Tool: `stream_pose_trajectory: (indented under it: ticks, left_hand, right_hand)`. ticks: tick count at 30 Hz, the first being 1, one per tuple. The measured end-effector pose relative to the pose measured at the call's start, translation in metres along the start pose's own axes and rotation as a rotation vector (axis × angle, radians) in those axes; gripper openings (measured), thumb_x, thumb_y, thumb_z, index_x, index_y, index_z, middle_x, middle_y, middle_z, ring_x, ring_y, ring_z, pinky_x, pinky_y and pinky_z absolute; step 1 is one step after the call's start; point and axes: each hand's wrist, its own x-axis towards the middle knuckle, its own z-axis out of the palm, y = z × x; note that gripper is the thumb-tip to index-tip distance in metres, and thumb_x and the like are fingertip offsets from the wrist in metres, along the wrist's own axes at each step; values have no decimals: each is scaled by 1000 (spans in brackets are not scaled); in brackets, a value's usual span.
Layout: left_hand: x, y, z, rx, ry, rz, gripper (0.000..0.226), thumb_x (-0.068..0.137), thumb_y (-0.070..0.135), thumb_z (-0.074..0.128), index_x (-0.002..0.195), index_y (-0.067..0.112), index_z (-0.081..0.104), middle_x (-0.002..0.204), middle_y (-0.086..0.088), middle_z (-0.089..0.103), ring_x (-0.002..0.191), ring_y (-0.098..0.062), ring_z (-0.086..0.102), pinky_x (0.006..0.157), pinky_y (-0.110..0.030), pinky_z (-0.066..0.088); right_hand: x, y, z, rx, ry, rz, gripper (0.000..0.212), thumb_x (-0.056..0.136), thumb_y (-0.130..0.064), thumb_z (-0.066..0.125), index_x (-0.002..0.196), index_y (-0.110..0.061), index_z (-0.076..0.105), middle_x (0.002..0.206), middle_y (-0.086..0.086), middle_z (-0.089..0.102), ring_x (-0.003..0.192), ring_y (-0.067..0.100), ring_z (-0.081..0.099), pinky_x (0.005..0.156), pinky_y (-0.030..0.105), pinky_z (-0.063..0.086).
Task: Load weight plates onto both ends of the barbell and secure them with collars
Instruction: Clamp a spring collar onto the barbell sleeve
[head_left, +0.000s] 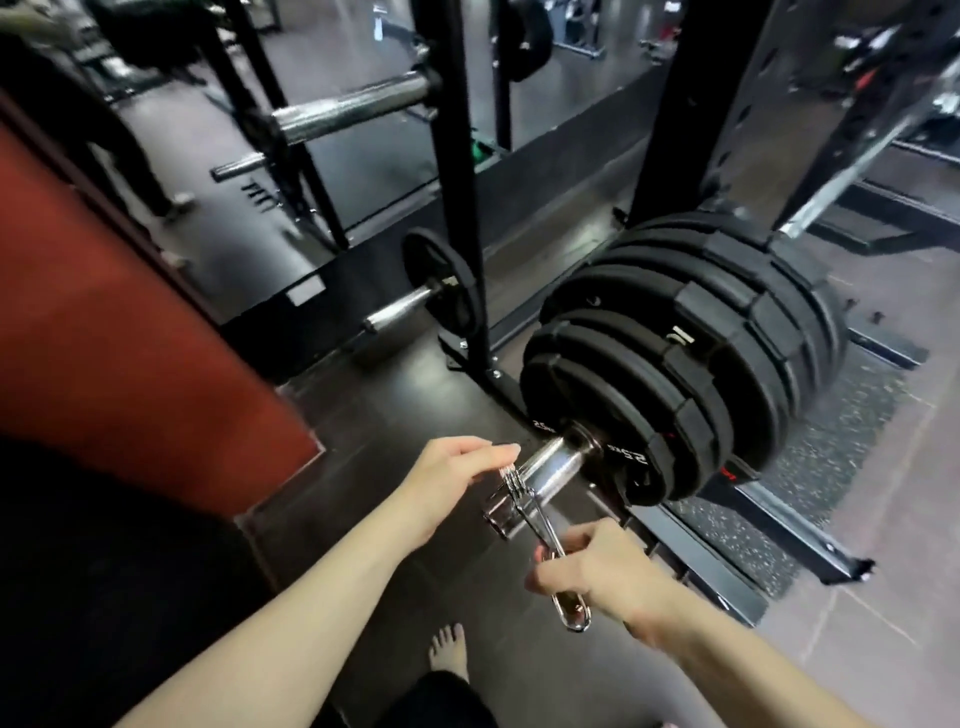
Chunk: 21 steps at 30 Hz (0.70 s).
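Red wall: a big red wall stands far on the left side.
Other bars: two shiny bars stick out of the black rack behind, well apart from the hands.
Left hand: the left hand has its fingers bent over the coil end of the spring clip. It touches the coil at the tip of the bar. I cannot tell if it pinches it hard.
Spring clip: it sits right at the bare tip of the bar end. Its coil is at the bar and its long handles point down toward the person.
Right hand: the right hand grips the handles and squeezes them.
Bar: its long way runs up and to the right, from the hands into the plates.
Plates: a stack of black plates is already on the bar, just to the right of the clip, with some bare bar between.
Next move, I think: the clip has to slide along the bar, up and right, until it touches the plates. Both hands are on it.
Floor: a bare foot stands on the dark floor below.
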Motion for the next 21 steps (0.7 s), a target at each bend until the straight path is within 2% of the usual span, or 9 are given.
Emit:
stream_pose_trajectory:
  ticks: [2, 4, 6, 9, 11, 14, 17, 21]
  left_hand:
    - [-7, -12, 2, -52, 92, -14, 38, 63, 41, 81, 87, 11, 82, 90, -13, 76, 89, -17, 67, 91, -35, 51]
    - [-24, -26, 11, -198, 252, -29, 29, 70, 29, 85, 89, 9, 82, 92, -15, 76, 92, -21, 68, 89, -33, 55]
    - [-43, -36, 24, -328, 409, -37, 30, 80, 26, 83, 96, 1, 79, 91, -14, 71, 88, -19, 66, 79, -27, 57]
    - [-59, -46, 49, -408, 628, -87, 31, 81, 33, 83, 98, 7, 80, 85, -6, 67, 83, -15, 61, 80, -30, 56]
    - [-63, -53, 65, -477, 675, -183, 46, 76, 40, 87, 101, 3, 78, 87, -8, 65, 83, -19, 59, 83, -33, 58]
    - [-61, -62, 72, -664, 643, -251, 67, 67, 42, 93, 110, -6, 72, 108, -20, 72, 95, -31, 69, 84, -42, 63]
    - [-55, -62, 75, -726, 677, -250, 60, 76, 33, 88, 115, -8, 70, 118, -26, 71, 107, -37, 72, 79, -43, 63]
    - [-52, -61, 67, -753, 709, -187, 62, 79, 30, 86, 119, -12, 65, 117, -26, 71, 105, -34, 73, 71, -37, 63]
  right_hand:
    - [2, 7, 4, 57, -82, 37, 37, 51, -28, 83, 75, -1, 73, 67, 12, 61, 61, 22, 53, 62, 34, 43]
    - [3, 13, 3, 64, -214, 58, 55, 51, -27, 85, 87, 11, 70, 73, 21, 59, 60, 28, 53, 57, 37, 48]
    - [4, 17, 4, 83, -295, 96, 48, 56, -23, 86, 89, 9, 71, 75, 23, 58, 53, 27, 52, 51, 34, 51]
    - [-6, 24, 6, 94, -342, 115, 30, 67, -17, 84, 82, 7, 73, 67, 18, 60, 58, 28, 51, 60, 39, 50]
    - [-6, 32, 1, 64, -316, 143, 27, 69, -17, 84, 79, 5, 74, 61, 14, 61, 61, 28, 51, 63, 41, 52]
    - [0, 36, -4, 20, -276, 164, 30, 64, -19, 86, 81, 3, 74, 57, 10, 60, 58, 28, 53, 60, 40, 57]
    - [7, 36, -6, -29, -246, 145, 32, 65, -21, 88, 83, 1, 73, 64, 12, 58, 59, 25, 55, 62, 40, 61]
    - [12, 29, 6, -31, -233, 128, 28, 69, -22, 87, 82, -2, 71, 78, 16, 62, 68, 27, 63, 70, 43, 63]
